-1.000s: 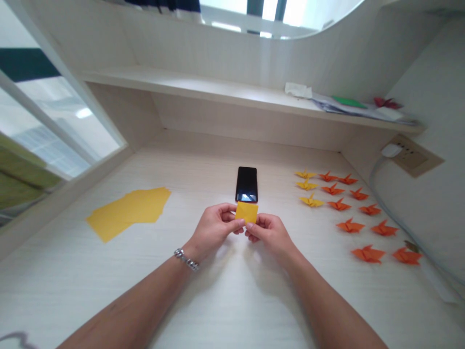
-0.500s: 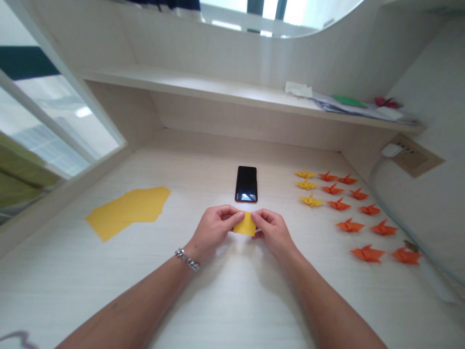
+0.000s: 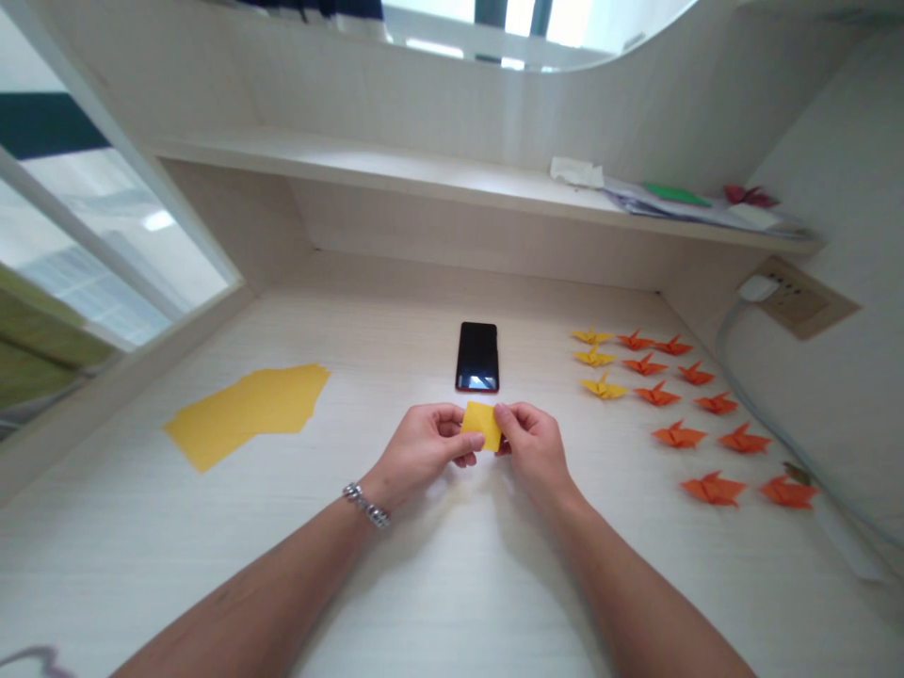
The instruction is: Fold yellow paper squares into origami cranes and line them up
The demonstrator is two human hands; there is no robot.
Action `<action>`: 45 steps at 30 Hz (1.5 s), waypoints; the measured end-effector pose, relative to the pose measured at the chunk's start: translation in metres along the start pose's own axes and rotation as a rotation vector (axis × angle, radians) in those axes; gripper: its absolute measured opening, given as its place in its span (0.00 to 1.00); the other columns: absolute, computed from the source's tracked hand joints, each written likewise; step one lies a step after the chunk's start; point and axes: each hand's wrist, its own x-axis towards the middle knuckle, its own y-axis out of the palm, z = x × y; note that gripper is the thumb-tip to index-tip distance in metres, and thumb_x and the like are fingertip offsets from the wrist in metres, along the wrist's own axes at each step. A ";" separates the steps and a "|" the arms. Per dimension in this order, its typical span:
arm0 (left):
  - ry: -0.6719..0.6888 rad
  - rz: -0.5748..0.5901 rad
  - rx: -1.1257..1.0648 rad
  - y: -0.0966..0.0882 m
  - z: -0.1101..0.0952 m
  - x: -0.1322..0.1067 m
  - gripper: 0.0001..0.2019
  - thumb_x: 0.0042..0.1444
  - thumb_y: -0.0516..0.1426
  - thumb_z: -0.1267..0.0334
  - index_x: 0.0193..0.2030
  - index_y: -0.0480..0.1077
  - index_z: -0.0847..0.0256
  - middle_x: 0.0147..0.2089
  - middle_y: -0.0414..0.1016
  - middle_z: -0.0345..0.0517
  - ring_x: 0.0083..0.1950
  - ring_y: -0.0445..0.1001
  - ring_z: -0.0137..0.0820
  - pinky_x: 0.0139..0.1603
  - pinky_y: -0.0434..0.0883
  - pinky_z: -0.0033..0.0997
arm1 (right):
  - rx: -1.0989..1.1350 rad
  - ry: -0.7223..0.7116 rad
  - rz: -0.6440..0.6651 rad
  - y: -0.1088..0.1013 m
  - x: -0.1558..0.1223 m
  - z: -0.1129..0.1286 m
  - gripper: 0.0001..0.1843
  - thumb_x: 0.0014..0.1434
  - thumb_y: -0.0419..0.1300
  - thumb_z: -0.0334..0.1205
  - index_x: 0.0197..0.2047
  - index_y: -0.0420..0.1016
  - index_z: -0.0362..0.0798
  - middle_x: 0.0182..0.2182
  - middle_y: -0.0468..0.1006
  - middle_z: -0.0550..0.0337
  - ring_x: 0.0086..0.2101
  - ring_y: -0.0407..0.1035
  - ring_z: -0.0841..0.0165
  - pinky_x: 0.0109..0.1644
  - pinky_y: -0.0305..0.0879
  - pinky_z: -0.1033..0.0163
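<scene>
A small folded yellow paper (image 3: 482, 423) is pinched between both my hands just above the desk's middle. My left hand (image 3: 424, 447), with a metal bracelet on its wrist, grips the paper's left edge with closed fingers. My right hand (image 3: 533, 445) grips its right edge, thumb on top. A black phone (image 3: 477, 356) lies flat on the desk right behind the paper.
Flat yellow paper sheets (image 3: 247, 410) lie on the desk at the left. Rows of folded orange cranes (image 3: 699, 414) and yellow cranes (image 3: 599, 361) lie at the right. A shelf (image 3: 424, 174) holds papers; a wall socket (image 3: 791, 297) with a cable sits at the far right.
The folded paper was turned and shifted between my fingers: it dropped lower half a second ago and now stands slightly higher again. Both hands stayed in about the same place.
</scene>
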 end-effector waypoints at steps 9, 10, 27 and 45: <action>0.039 -0.102 0.002 -0.003 0.003 0.003 0.11 0.46 0.64 0.62 0.35 0.71 0.67 0.27 0.75 0.44 0.27 0.73 0.28 0.29 0.69 0.25 | 0.008 0.107 0.188 -0.001 0.002 -0.002 0.19 0.48 0.64 0.53 0.29 0.72 0.44 0.22 0.74 0.61 0.22 0.67 0.71 0.26 0.64 0.67; 0.044 -0.105 -0.004 -0.003 0.002 0.003 0.11 0.47 0.64 0.61 0.34 0.72 0.66 0.27 0.75 0.44 0.28 0.73 0.28 0.30 0.69 0.25 | -0.026 0.106 0.210 -0.001 0.002 -0.002 0.18 0.48 0.65 0.52 0.27 0.72 0.44 0.21 0.74 0.61 0.21 0.66 0.72 0.25 0.63 0.67; 0.041 -0.117 -0.016 -0.008 0.003 0.003 0.09 0.48 0.64 0.62 0.33 0.76 0.67 0.30 0.78 0.47 0.31 0.73 0.29 0.32 0.70 0.25 | 0.071 0.076 0.187 -0.006 0.004 -0.002 0.11 0.48 0.65 0.44 0.31 0.76 0.44 0.24 0.77 0.60 0.24 0.68 0.70 0.27 0.65 0.66; 0.029 -0.011 0.103 -0.016 -0.004 0.000 0.07 0.45 0.64 0.67 0.33 0.76 0.66 0.30 0.77 0.46 0.31 0.73 0.28 0.32 0.70 0.24 | 0.115 0.155 0.238 -0.009 -0.002 0.008 0.13 0.43 0.68 0.39 0.34 0.82 0.44 0.28 0.82 0.52 0.28 0.74 0.64 0.31 0.70 0.60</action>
